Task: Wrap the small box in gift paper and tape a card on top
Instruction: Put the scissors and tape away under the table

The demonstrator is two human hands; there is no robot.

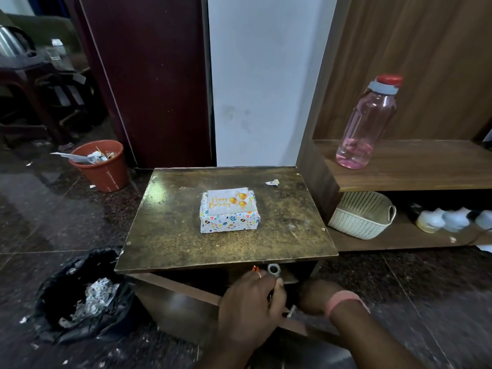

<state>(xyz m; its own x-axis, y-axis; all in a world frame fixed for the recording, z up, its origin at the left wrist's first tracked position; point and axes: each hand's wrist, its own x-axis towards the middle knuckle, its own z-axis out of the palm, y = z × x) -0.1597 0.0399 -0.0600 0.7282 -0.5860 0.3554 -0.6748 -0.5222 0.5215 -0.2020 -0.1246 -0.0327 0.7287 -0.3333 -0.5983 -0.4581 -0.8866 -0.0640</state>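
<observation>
Dim indoor light; a dull sheen lies on the counter [170, 198] and floor [32, 209]. Edges bow with wide-angle distortion, and the shelf [399, 235] items smear with blur.

Under the front edge of the small table [226, 211], the left hand [250, 302] covers most of whatever it holds; only an orange tip [255, 268] and a grey ring-shaped thing [273, 270] peek out, too small to name. The right hand [312, 296] beside it reaches into the table's dark underside, its fingers hidden. To the table's right, the white items [444, 219] on the lower shelf are blurred. Far left of the table, a metal kettle [12, 41] is cut by the frame edge.
</observation>
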